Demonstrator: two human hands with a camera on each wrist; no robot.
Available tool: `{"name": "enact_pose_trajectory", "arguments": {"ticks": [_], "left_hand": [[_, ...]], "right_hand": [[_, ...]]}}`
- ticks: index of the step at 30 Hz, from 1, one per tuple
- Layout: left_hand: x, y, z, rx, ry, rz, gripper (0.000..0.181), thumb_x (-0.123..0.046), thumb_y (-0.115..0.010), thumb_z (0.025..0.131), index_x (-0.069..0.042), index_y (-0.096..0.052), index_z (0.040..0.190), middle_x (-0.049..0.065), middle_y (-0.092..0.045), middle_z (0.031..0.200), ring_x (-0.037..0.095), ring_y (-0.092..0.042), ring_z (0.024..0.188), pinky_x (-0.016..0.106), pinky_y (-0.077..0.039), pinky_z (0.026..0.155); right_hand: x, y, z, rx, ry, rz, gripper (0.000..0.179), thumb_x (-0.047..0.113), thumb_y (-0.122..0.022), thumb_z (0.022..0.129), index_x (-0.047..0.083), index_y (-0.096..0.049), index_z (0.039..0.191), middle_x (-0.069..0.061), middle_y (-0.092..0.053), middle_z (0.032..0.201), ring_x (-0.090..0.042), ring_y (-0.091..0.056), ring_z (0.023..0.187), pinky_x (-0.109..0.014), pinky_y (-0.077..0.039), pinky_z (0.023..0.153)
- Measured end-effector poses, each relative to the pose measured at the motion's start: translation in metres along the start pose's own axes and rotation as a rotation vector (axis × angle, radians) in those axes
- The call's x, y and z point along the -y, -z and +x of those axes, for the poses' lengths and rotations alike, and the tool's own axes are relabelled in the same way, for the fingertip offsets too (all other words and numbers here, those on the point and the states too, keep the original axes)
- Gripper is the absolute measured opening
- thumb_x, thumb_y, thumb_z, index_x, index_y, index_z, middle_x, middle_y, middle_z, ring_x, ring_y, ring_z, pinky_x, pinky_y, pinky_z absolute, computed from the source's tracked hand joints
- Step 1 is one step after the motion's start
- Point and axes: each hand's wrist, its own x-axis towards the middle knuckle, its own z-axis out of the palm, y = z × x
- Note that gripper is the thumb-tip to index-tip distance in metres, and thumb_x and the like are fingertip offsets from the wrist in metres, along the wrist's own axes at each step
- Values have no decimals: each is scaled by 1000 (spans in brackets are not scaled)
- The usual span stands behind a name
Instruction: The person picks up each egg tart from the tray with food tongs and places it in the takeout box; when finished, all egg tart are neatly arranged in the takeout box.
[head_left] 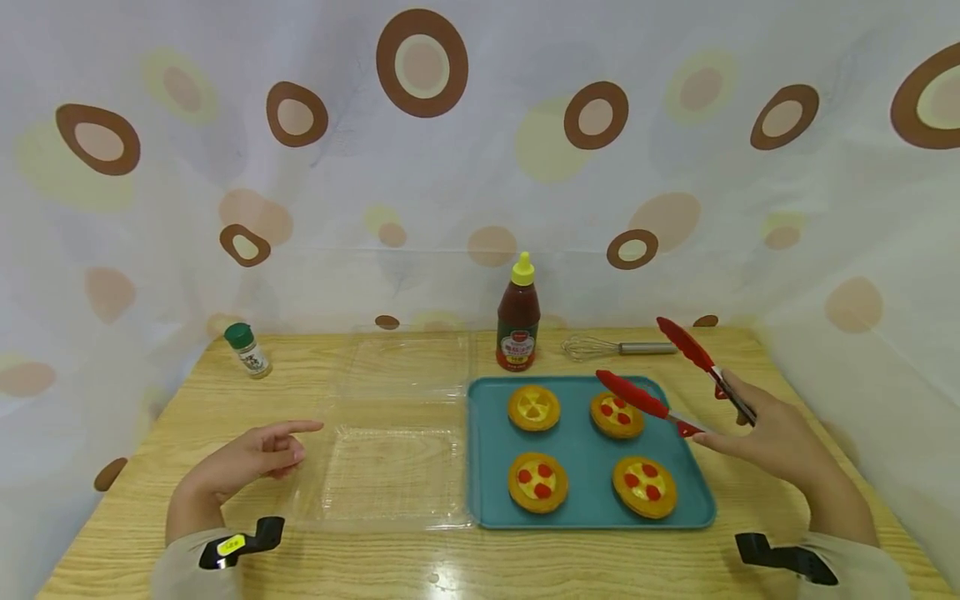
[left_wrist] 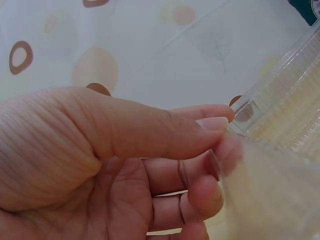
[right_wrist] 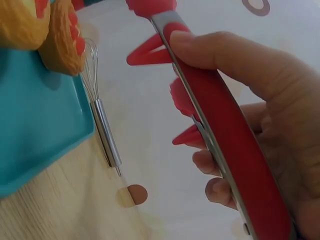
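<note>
My right hand (head_left: 776,433) grips a pair of red-tipped tongs (head_left: 633,393), whose two arms stand spread apart above the right side of a teal tray (head_left: 577,508). In the right wrist view the thumb lies along the red handle (right_wrist: 220,120). Several small round tarts (head_left: 538,482) sit on the tray, some with red pieces on top. At the left, my left hand (head_left: 243,458) pinches the edge of a clear plastic box (head_left: 393,521) between thumb and fingers, as the left wrist view shows. The box lies with its lid (head_left: 408,362) folded back, right beside the tray.
A sauce bottle (head_left: 518,321) with a yellow cap stands upright behind the tray. To its right lies a metal whisk (head_left: 645,348). A green-capped spice jar (head_left: 250,352) is at the back left of the wooden table (head_left: 360,571). A patterned cloth (head_left: 480,192) hangs behind.
</note>
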Motion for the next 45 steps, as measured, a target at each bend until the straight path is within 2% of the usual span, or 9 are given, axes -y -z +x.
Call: {"name": "enact_pose_trajectory", "arguments": {"ticks": [4,8,12,17,23,30,38,42,45], "left_hand": [[-1,3,0,-4,-14,35,38,-8,-45,100,-32,-53,129,-1,-57,86,10,-46,67,26,-37,59],[-1,4,2,-17,-14,52,37,-9,-47,99,-24,-53,132,-2,-57,86,9,-48,69,25,-41,62],[1,3,2,-20,6,45,38,-10,-47,99,-14,-49,137,-4,-56,87,8,-51,76,25,-47,70],[2,1,0,-21,9,28,36,-9,-46,100,-21,-51,134,-5,-54,86,8,-49,75,27,-47,73],[1,0,0,-33,15,50,38,-9,-45,100,-12,-47,137,-3,-54,86,9,-48,74,28,-46,72],[-1,-1,-1,-41,20,67,40,-8,-47,99,-3,-44,138,-1,-54,86,10,-48,74,28,-47,71],[0,0,-1,-44,17,66,39,-8,-48,99,-3,-45,138,0,-56,86,10,-51,76,28,-49,73],[1,0,0,-42,14,64,41,-8,-48,98,1,-43,138,2,-56,88,11,-53,77,29,-49,75],[1,1,0,-43,17,59,42,-7,-49,98,2,-42,139,3,-57,89,11,-53,78,28,-50,75]], "right_hand": [[7,-6,1,29,51,23,96,41,-77,77,5,-24,150,-12,-51,89,-20,-41,73,-30,-33,56],[10,-8,0,52,79,41,93,37,-78,77,6,-29,149,-8,-43,78,-13,-33,62,-28,-27,49],[10,-7,1,92,118,46,90,35,-78,78,5,-30,148,-9,-51,84,-13,-41,68,-27,-30,51],[7,-3,3,123,176,34,86,33,-77,78,4,-34,146,-7,-56,89,-10,-41,64,-26,-31,50],[1,2,6,175,204,45,81,31,-78,78,2,-40,143,4,-40,63,-4,-34,53,-24,-30,47],[-3,6,6,234,207,50,78,32,-77,79,0,-42,141,11,-32,54,-1,-28,46,-22,-31,47],[-5,4,9,292,178,55,76,33,-75,80,0,-42,141,8,-32,56,-3,-26,46,-24,-30,48],[-9,2,9,292,149,51,74,35,-75,79,0,-47,138,-2,-54,74,-4,-25,48,-24,-30,48],[-12,1,9,298,135,80,72,35,-75,79,0,-49,137,-19,-64,102,-4,-24,46,-23,-31,47]]}}
